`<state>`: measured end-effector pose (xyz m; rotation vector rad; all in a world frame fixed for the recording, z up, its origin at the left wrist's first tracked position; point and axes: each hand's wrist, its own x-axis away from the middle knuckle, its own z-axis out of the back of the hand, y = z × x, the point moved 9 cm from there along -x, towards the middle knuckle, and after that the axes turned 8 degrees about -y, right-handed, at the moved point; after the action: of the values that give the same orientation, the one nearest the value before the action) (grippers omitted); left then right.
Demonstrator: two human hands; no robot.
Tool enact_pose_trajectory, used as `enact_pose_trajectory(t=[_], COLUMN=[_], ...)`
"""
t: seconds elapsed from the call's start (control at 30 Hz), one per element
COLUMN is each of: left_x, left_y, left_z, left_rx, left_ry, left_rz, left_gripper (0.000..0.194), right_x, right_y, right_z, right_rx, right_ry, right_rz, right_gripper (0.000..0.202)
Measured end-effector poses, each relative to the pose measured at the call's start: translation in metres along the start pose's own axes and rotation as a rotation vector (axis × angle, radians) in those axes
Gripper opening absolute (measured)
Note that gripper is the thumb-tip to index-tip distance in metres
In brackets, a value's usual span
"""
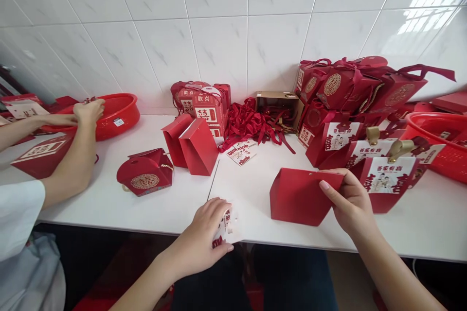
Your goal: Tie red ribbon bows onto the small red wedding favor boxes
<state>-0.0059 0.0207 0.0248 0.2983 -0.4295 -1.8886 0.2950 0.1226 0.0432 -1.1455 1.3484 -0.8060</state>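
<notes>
A white printed card (233, 226) is in my left hand (204, 238), by the front edge of the table, with the fingers and thumb around it. My right hand (350, 201) pinches the upper right corner of a plain red box (302, 197), thumb on the near face. The box stands on the white table. To its right are red boxes with white printed cards (386, 177) and gold ribbon loops. Two plain red boxes (202, 148) and a round-topped red box (146, 172) stand left of centre.
Against the wall are a pile of red ribbons (248, 124), a cardboard box (280, 99) and stacked red gift boxes (339, 87). Red baskets stand left (118, 116) and right (438, 131). A person's arms (78, 160) work at the far left.
</notes>
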Motion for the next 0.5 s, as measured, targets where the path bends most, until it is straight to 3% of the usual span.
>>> enact_pose_trajectory(t=[0.13, 0.3, 0.5], left_x=[-0.003, -0.008, -0.021], left_y=[-0.002, 0.000, 0.013], left_z=[0.010, 0.044, 0.087], left_rx=[0.055, 0.079, 0.180], left_ry=[-0.001, 0.161, 0.439], left_rz=[0.067, 0.099, 0.084], left_gripper=[0.088, 0.098, 0.074], right_x=[0.001, 0.001, 0.004], right_y=[0.001, 0.001, -0.001], right_z=[0.000, -0.002, -0.012], right_rx=[-0.010, 0.007, -0.019], right_ry=[-0.001, -0.006, -0.023], right_rz=[-0.009, 0.008, 0.013], right_gripper=[0.026, 0.025, 0.023])
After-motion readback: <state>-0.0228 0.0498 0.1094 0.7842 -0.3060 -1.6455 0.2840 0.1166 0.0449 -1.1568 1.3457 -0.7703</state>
